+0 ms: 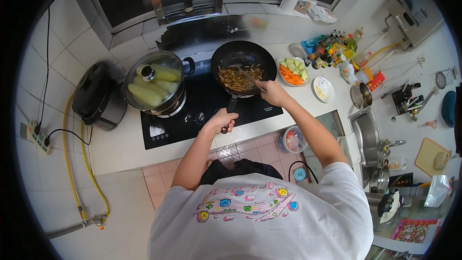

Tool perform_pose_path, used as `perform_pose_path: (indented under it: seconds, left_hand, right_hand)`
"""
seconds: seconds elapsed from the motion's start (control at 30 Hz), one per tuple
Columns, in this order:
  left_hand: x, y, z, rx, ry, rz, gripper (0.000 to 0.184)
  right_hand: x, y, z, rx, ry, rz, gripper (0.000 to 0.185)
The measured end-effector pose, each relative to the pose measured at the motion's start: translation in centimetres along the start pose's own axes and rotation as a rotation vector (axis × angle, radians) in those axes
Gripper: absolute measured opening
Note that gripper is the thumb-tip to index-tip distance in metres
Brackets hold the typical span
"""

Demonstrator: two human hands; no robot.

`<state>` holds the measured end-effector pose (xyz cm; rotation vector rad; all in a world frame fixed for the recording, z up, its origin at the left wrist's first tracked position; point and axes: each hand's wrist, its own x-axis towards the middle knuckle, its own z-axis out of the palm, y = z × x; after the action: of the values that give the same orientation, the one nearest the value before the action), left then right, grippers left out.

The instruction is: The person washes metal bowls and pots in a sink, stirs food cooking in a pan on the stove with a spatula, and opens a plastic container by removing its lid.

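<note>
A black wok [245, 50] sits on the right burner of the black glass cooktop [202, 130]. Brown strips of food [233, 81] lie inside it. My left hand [224, 120] is closed around the wok's handle [233, 102]. With my right hand [273, 93] I grip a spatula [246, 74] whose metal end is among the strips. On the left burner stands a pot with a glass lid [156, 81], with long pale-green pieces inside. To the right of the wok are a plate of sliced carrot and green vegetable [292, 72] and a small plate of pale chopped bits [324, 89].
A black electric cooker [99, 96] stands left of the pot. Bottles and jars [332, 50] crowd the back right corner. Further right are a small metal pot [361, 95] and the sink [364, 130]. Below the counter edge sits a lidded tub [292, 139].
</note>
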<state>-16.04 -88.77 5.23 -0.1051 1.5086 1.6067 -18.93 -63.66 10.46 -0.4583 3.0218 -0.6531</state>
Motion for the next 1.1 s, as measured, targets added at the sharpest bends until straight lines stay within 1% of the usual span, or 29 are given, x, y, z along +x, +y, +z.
perform_pose_path:
  seconds: [0.07,0.13,0.2,0.27,0.37,0.47,0.57,0.67,0.7,0.8,0.93,0.97,1.07,1.1]
  left_hand:
    - [-0.3,0.2,0.0,0.013,0.004,-0.004,0.018]
    - [-0.3,0.3,0.1,0.023,0.013,-0.001,0.017]
    - [-0.3,0.2,0.2,-0.002,0.013,0.004,0.017]
    - [-0.2,0.1,0.1,-0.011,0.015,0.007,0.018]
    - [0.0,0.0,0.0,0.008,0.015,0.007,0.018]
    - [-0.2,0.1,0.0,0.040,0.023,0.011,0.018]
    - [-0.4,0.1,0.0,0.041,0.016,0.013,0.019]
    - [-0.1,0.0,0.0,-0.010,0.012,0.022,0.018]
    - [0.0,-0.2,0.0,-0.009,0.012,0.025,0.018]
    - [-0.1,-0.2,0.0,-0.045,0.001,0.020,0.017]
    - [-0.5,-0.4,-0.1,-0.211,-0.019,0.044,0.017]
    - [-0.5,-0.5,0.0,-0.264,-0.030,0.050,0.017]
    - [0.4,-1.8,0.5,-0.540,-0.038,0.092,0.017]
    - [0.6,-2.6,0.0,-0.509,-0.168,0.135,0.017]
  right_hand:
    - [-1.8,-0.6,-2.1,0.050,-0.068,0.013,0.050]
    - [-3.9,-0.4,-6.3,0.083,-0.132,-0.008,0.048]
    - [-5.4,0.4,-10.4,-0.014,-0.178,0.093,0.045]
    - [-6.7,0.6,-14.5,-0.087,-0.166,-0.027,0.043]
    - [-6.3,-3.5,-17.9,-0.039,-0.501,0.381,0.039]
    - [-4.8,-4.6,-14.1,0.072,-0.461,0.300,0.037]
    - [-2.7,-3.3,-9.1,0.287,-0.266,0.357,0.037]
    - [0.1,-2.7,-8.8,0.359,-0.146,0.348,0.038]
    - [1.3,-2.3,-8.9,0.360,-0.144,0.360,0.039]
    - [4.2,-1.1,-7.6,0.148,-0.111,0.170,0.041]
    - [2.5,0.6,-6.1,-0.138,-0.132,-0.061,0.038]
    - [0.9,0.6,-6.7,-0.165,-0.109,-0.031,0.035]
    - [-3.5,-2.5,-12.3,-0.133,-0.202,0.127,0.033]
    - [-5.0,-1.6,-12.7,-0.091,-0.197,0.123,0.033]
